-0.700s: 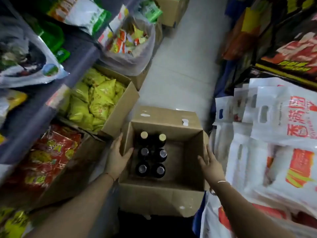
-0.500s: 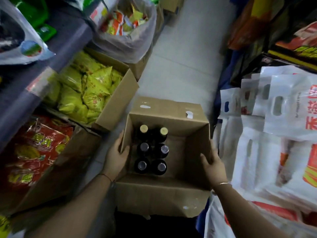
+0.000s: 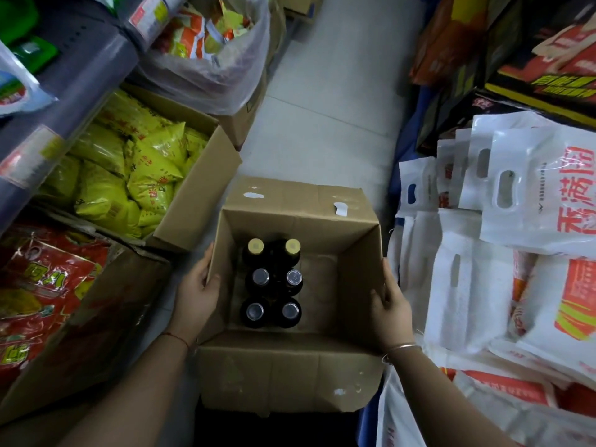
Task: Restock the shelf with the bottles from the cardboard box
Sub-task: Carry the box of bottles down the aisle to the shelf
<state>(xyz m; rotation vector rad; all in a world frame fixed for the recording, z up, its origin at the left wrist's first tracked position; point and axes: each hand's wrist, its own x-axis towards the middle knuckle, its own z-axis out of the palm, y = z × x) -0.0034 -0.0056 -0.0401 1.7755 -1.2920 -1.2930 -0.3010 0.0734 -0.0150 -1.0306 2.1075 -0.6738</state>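
An open cardboard box (image 3: 290, 372) sits on the pale tiled floor (image 3: 325, 101) of a narrow aisle, its flaps folded outward; six dark bottles (image 3: 272, 285) stand upright inside, packed in two columns of three against the left inner wall, leaving the right half of the box bare; the two farthest bottles carry yellow caps, the four nearer ones dark caps with shiny tops.

The left hand (image 3: 196, 295) grips the left wall of the box, palm flat against the outside, thumb hooked over the rim onto the inner face; a thin red cord circles that wrist; the right hand (image 3: 388, 304) grips the right wall in the same way, fingers spread along the outside, thumb curled over the edge; a slim metal bangle sits on that wrist; neither hand touches a bottle.

To the left, a second carton (image 3: 193, 195) holds yellow packets (image 3: 129, 175); nearer lies a box of red packets (image 3: 42, 291); above them runs the grey edge of a shelf (image 3: 64, 101) bearing price tags; a clear plastic sack of snacks (image 3: 209, 50) stands farther back; to the right, white handled bags with red print (image 3: 516, 221) lie stacked just beside the box.
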